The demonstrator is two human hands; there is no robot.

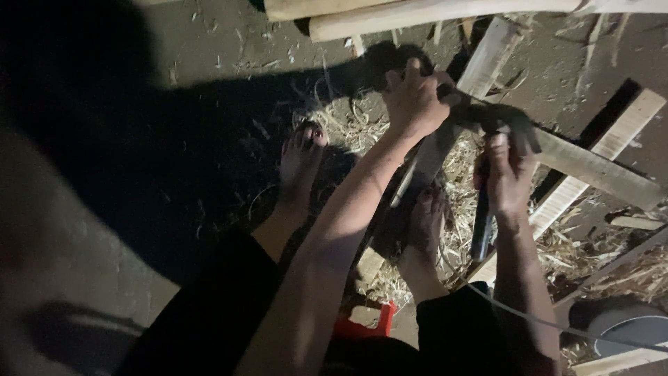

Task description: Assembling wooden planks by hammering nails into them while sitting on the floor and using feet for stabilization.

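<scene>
Dirt floor (209, 56) lies under you, dim and half in your own shadow, strewn with pale wood shavings (452, 237); nearest to you sit your two knees in dark cloth, a red stool (369, 326) showing between them, and a grey round object (630, 327) at the lower right edge, too dark to identify; a thin cord (529, 320) runs past your right forearm. Your two bare feet come next, the left foot (300, 163) flat on the ground, the right foot (426, 223) planted among the shavings beside a dark narrow bar (481, 230). Above them a long pale wooden slat (480, 69) runs away from you, tilted, its near part in shadow; across it you hold a dark-handled tool (487, 115), blurred, possibly a drawknife; your left hand (414, 97) is clenched round its left end, your right hand (508, 174) wrapped round its right end, both touching the slat. To the right I count three more flat boards (598, 170) leaning or lying crossed. Farthest off, two pale round poles (431, 10) lie side by side along the top edge.
</scene>
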